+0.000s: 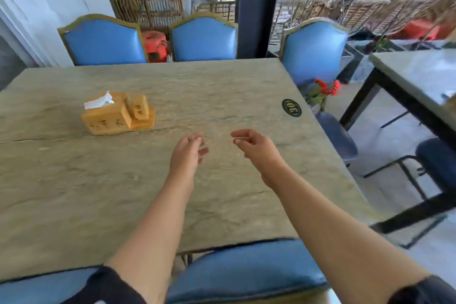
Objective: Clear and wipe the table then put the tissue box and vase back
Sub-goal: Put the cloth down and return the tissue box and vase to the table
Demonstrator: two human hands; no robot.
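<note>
A wooden tissue box (pixel 116 114) with a white tissue sticking out of its top stands on the stone-look table (pixel 74 180), left of centre. A vase of red flowers (pixel 323 92) stands on the seat of a blue chair beside the table's right edge. My left hand (pixel 188 153) and my right hand (pixel 254 144) hover over the middle of the table, a little apart from each other, to the right of the tissue box. Both hold nothing, with the fingers loosely curled and apart.
A round black number badge (pixel 292 107) sits near the table's right edge. Blue chairs (pixel 203 38) stand along the far side, another (pixel 246 271) at the near edge. A second table (pixel 417 76) stands to the right across a narrow aisle.
</note>
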